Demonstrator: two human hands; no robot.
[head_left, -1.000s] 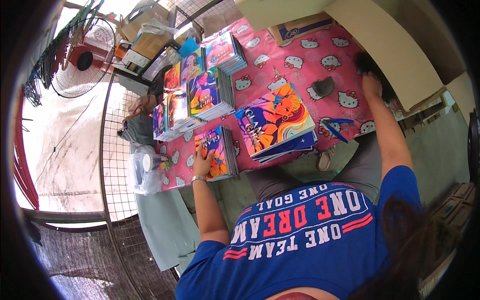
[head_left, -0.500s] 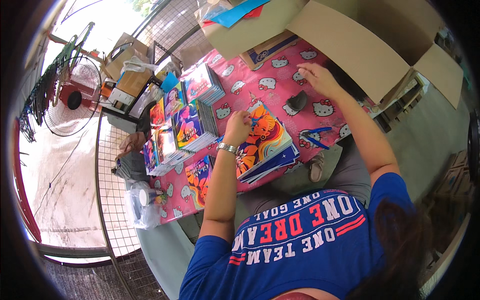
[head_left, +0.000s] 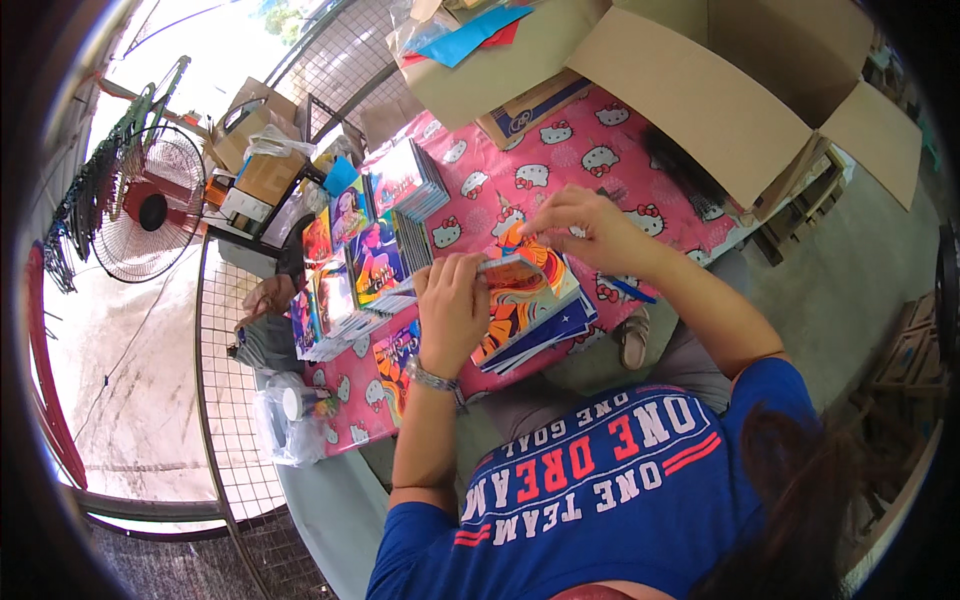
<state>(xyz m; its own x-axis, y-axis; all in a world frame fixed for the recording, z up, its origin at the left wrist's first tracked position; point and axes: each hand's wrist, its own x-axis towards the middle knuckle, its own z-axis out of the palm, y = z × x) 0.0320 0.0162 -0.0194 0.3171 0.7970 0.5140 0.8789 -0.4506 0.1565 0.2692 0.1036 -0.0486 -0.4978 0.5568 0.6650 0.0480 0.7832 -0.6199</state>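
My left hand, with a metal watch on its wrist, is closed on a thin illustrated booklet, which is tilted up on edge above a stack. The stack below has a colourful orange-haired cover on top and dark blue covers beneath. Over the far side of the stack hovers my right hand, its fingers bent in a pinch; what is in them, if anything, is too small to make out. Blue-handled pliers lie right of the stack, partly hidden by my right forearm.
Several stacks of booklets stand at the left on a pink patterned tablecloth. A large open cardboard box occupies the far right. Behind the table's left end are a fan and small boxes. A clear plastic bag sits at the near-left corner.
My left hand has moved left and nearer and now holds a booklet up on edge. My right hand has come in from the far right to the stack, covering the dark curved object.
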